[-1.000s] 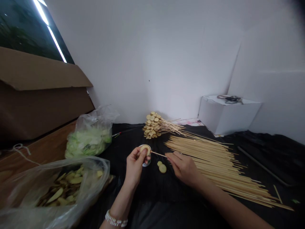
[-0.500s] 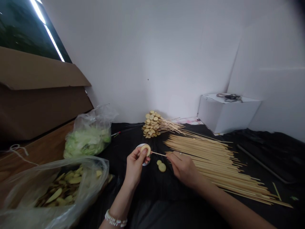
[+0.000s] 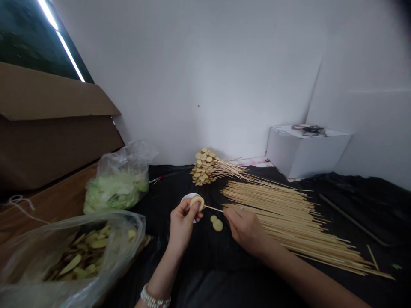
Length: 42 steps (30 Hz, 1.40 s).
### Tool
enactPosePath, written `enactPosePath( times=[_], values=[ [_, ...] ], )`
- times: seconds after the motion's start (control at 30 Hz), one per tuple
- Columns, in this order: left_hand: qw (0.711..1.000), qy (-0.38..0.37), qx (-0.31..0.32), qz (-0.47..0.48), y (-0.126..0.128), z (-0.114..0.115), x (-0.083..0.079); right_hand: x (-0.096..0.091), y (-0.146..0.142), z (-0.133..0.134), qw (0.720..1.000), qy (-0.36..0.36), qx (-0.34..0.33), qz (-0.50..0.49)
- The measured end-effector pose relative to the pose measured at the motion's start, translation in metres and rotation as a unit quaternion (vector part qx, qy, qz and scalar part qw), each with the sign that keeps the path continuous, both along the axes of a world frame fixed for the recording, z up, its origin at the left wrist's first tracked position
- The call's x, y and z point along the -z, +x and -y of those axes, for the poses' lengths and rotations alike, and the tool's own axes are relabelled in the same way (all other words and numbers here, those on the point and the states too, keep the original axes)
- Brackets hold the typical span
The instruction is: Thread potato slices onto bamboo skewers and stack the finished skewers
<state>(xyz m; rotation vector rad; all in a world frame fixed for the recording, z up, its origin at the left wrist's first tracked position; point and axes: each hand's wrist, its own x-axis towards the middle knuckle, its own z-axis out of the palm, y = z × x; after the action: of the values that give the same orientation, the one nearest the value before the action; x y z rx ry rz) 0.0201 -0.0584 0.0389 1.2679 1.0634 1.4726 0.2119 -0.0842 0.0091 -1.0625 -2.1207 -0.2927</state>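
Observation:
My left hand (image 3: pixel 181 223) pinches a round pale potato slice (image 3: pixel 197 202) between thumb and fingers, above a small white dish (image 3: pixel 186 198). My right hand (image 3: pixel 245 226) grips a thin bamboo skewer (image 3: pixel 212 208) whose tip meets the slice's edge. Two loose slices (image 3: pixel 217 223) lie on the black cloth between my hands. A wide pile of bare skewers (image 3: pixel 289 222) spreads to the right of my right hand. Finished skewers loaded with slices (image 3: pixel 204 167) lie farther back.
A clear bag of potato slices (image 3: pixel 80 252) sits at the near left, a bag of green leaves (image 3: pixel 117 188) behind it. A cardboard box (image 3: pixel 48 128) stands at far left, a white box (image 3: pixel 305 149) at back right. A dark rod (image 3: pixel 349 220) lies right.
Both hands have stayed nearly in place. The slice and the skewer tip have drawn slightly closer together; the view has shifted a little.

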Motion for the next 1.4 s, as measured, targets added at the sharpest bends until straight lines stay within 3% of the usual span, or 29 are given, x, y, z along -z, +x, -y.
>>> enactPosePath(
  times=[0.1, 0.37, 0.57, 0.67, 0.83, 0.97, 1.03, 1.23, 1.4],
  values=[
    [1.0, -0.005, 0.001, 0.002, 0.001, 0.0, 0.001, 0.002, -0.002, 0.002, 1.0, 0.001, 0.013, 0.011],
    [1.0, -0.013, 0.028, -0.002, 0.001, 0.0, 0.001, -0.003, -0.002, 0.002, 0.994, -0.103, -0.029, -0.03],
    [0.999, -0.009, 0.034, -0.008, 0.003, 0.002, -0.001, 0.001, -0.002, 0.001, 1.0, 0.005, -0.006, 0.002],
    [0.999, -0.013, 0.037, -0.006, 0.004, 0.003, -0.002, 0.001, -0.003, 0.003, 1.0, 0.008, 0.007, 0.011],
    [0.999, -0.021, 0.045, -0.014, 0.005, 0.003, -0.002, -0.006, -0.003, 0.004, 0.992, -0.116, -0.028, -0.051],
    [0.997, -0.023, 0.059, -0.033, 0.006, 0.003, -0.001, -0.016, 0.0, 0.002, 0.941, -0.288, -0.085, -0.156],
    [0.997, -0.019, 0.059, -0.037, 0.007, 0.003, 0.0, -0.019, 0.0, 0.001, 0.919, -0.338, -0.091, -0.181],
    [0.996, 0.011, 0.082, -0.036, 0.008, 0.004, 0.004, -0.016, -0.002, 0.0, 0.956, -0.231, -0.079, -0.163],
    [0.998, 0.026, 0.04, -0.049, 0.004, 0.003, 0.006, -0.01, -0.001, 0.002, 0.989, -0.112, -0.045, -0.086]
  ],
)
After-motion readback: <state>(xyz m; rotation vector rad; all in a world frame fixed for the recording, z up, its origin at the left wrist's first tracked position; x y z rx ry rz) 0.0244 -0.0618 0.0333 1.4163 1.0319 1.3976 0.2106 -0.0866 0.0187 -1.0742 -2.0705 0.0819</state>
